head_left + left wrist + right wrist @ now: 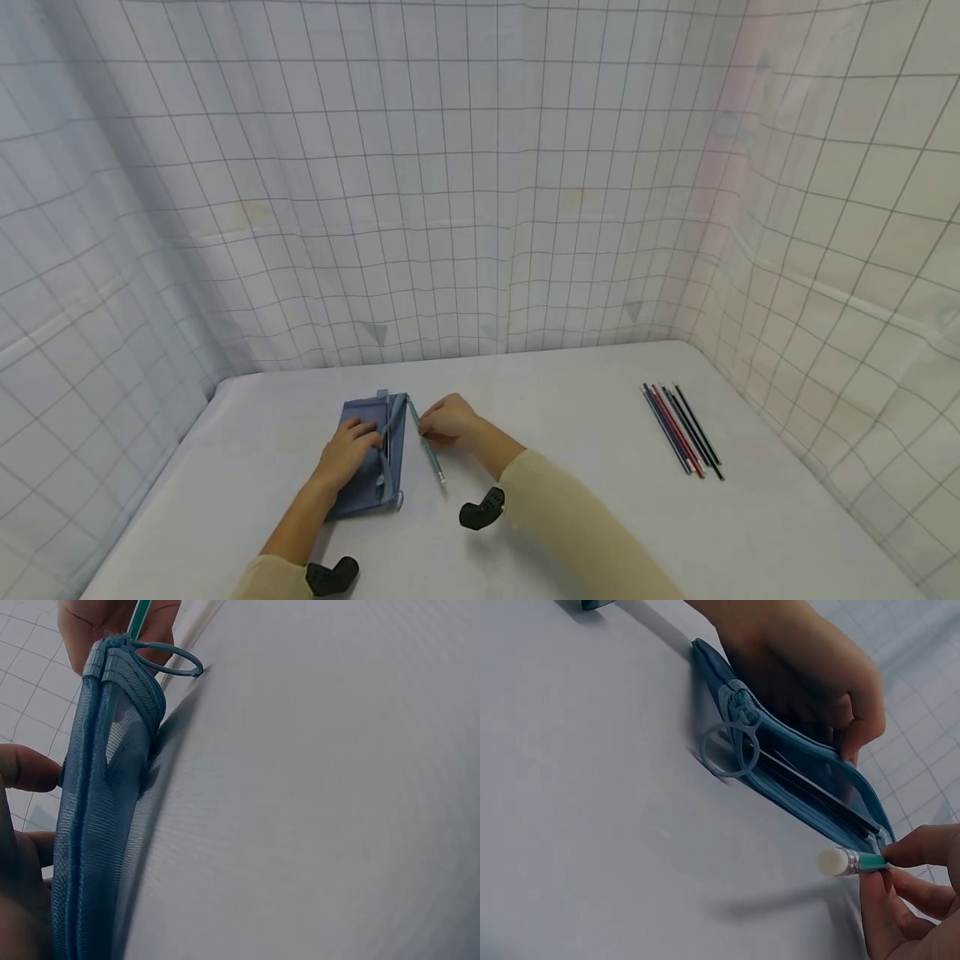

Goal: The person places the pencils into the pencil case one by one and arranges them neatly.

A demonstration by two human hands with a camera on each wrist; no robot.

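A blue mesh zip pencil case lies on the table, its zipper side unzipped and a ring pull at the near end. My left hand rests over it; thumb and finger grip the upper edge and hold the opening apart. At least one dark pencil lies inside. Just right of the case, my right hand pinches a green pencil with a white eraser towards me. The pencil's far end reaches the case's far corner; whether it is inside I cannot tell.
Several dark and red pencils lie side by side at the right of the white table. Checked white cloth hangs behind and at both sides. Black devices sit at both wrists.
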